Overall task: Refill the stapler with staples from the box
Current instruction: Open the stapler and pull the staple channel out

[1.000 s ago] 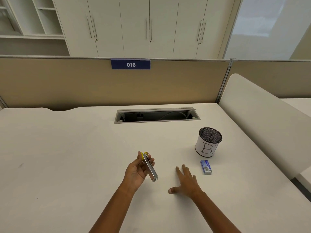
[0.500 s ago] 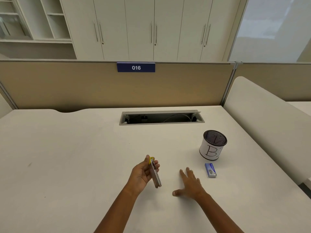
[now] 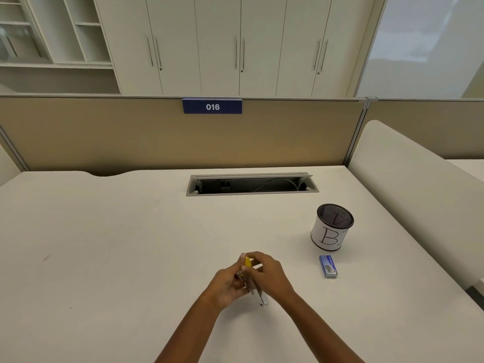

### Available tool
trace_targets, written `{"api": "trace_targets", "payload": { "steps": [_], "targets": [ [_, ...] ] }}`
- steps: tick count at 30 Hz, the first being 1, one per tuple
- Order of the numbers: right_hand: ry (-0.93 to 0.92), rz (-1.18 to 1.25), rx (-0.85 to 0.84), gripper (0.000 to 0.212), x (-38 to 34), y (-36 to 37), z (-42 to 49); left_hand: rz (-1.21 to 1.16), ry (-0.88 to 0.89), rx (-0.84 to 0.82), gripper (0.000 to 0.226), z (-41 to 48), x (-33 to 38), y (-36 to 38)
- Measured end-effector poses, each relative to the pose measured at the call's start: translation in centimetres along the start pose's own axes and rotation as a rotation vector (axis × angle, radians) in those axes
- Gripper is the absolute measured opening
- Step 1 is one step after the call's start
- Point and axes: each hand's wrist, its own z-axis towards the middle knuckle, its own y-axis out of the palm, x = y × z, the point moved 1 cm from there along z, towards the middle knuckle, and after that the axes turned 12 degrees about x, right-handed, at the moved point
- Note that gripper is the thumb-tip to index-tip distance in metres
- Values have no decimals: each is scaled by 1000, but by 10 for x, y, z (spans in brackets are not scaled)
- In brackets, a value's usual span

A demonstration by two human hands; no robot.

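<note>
A small stapler [image 3: 258, 294] with a metal body and a yellow end is held above the white desk [image 3: 117, 244], tilted with its metal tip toward me. My left hand [image 3: 226, 285] grips it from the left. My right hand [image 3: 269, 276] covers it from the right, fingers pinching the yellow end. Much of the stapler is hidden between the hands. The small blue box of staples [image 3: 328, 266] lies closed on the desk, well to the right of my hands.
A mesh pen cup [image 3: 331, 226] wrapped in white paper marked "B" stands behind the staple box. An open cable tray [image 3: 251, 185] is set into the desk at the back. A beige partition [image 3: 104, 137] closes the far edge; a white divider [image 3: 408, 184] rises on the right.
My right hand has lifted off the desk and come left onto the stapler, taking its yellow end. My left hand still holds the stapler in about the same place.
</note>
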Motion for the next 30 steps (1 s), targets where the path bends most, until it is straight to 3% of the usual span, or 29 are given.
{"api": "trace_targets", "payload": {
  "steps": [7, 14, 19, 30],
  "targets": [
    [6, -57, 2, 28, 5, 4, -4, -37, -69, 9, 47, 2, -10, -5],
    [-33, -58, 18, 18, 0, 11, -6, -10, -59, 159, 25, 1, -15, 1],
    [-90, -167, 24, 7, -6, 21, -7, 10, -28, 230, 31, -3, -9, 6],
    [-131, -180, 92, 20, -11, 23, -5, 41, 9, 340, 35, -5, 4, 19]
  ]
}}
